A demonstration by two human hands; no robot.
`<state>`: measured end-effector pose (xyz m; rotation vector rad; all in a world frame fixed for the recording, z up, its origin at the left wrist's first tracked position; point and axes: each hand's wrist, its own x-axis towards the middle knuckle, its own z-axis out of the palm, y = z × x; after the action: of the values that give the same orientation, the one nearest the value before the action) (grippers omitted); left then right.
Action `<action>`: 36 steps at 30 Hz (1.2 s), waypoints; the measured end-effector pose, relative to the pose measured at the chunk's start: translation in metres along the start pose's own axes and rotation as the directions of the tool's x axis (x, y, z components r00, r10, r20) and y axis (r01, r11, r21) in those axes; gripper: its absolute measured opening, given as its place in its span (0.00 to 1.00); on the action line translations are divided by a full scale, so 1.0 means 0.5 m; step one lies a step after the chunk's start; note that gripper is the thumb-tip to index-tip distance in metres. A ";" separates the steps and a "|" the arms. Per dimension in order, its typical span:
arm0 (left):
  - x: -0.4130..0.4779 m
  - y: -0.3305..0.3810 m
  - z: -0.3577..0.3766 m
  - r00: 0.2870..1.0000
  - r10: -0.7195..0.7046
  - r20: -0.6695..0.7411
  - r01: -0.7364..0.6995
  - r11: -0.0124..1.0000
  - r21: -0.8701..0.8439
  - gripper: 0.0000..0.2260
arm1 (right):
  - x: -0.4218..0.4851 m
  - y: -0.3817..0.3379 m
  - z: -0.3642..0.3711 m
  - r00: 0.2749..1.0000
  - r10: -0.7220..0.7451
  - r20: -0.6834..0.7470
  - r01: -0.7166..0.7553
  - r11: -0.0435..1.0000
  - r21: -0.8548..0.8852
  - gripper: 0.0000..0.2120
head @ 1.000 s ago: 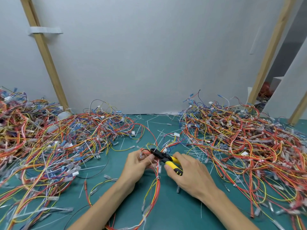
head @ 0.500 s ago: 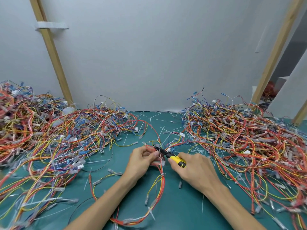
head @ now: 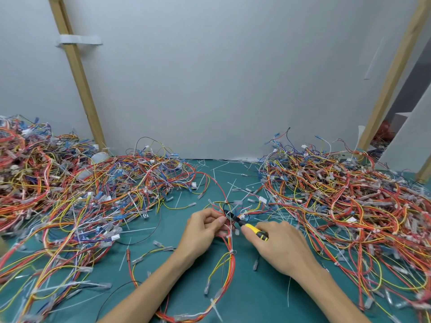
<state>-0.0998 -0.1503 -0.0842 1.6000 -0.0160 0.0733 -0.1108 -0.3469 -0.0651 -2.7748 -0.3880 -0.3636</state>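
- Left hand [head: 203, 229] has its fingers curled round a bundle of red, orange and yellow wires [head: 229, 259] and pinches it at its far end. From there the bundle trails in a loop towards the near edge of the green-topped desk [head: 247, 297].
- Right hand [head: 282, 245] grips yellow-and-black handled side cutters [head: 253, 229]. Their black tip points far-left and meets the wires just beside the left fingertips.
- Whether the cutter blades are apart or together cannot be told.
- One tangled heap of coloured wires [head: 70, 194] fills the left of the desk and another tangled wire heap [head: 349, 201] fills the right. Thin white cable-tie offcuts [head: 229, 190] lie scattered between them.
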 end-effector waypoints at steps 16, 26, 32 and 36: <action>-0.009 0.010 0.003 0.999 0.010 -0.041 -0.011 0.999 -0.039 0.08 | -0.014 -0.011 0.019 0.998 -0.054 -0.045 0.051 0.997 -0.058 0.26; -0.014 0.011 -0.004 0.998 0.061 0.021 -0.059 0.996 -0.061 0.07 | -0.012 -0.013 0.022 0.996 -0.088 -0.011 0.087 0.996 -0.033 0.25; -0.015 0.015 -0.002 0.997 0.068 0.021 -0.067 0.996 -0.060 0.09 | -0.013 -0.017 0.021 0.996 -0.076 -0.054 0.079 0.995 0.054 0.25; -0.012 0.012 -0.004 0.998 0.053 0.041 -0.050 0.997 -0.055 0.04 | -0.013 -0.018 0.024 0.996 -0.048 -0.069 0.050 0.998 0.033 0.29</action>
<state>-0.1062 -0.1487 -0.0786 1.5471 -0.0912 0.0787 -0.1170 -0.3359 -0.0754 -2.7153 -0.4420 -0.4579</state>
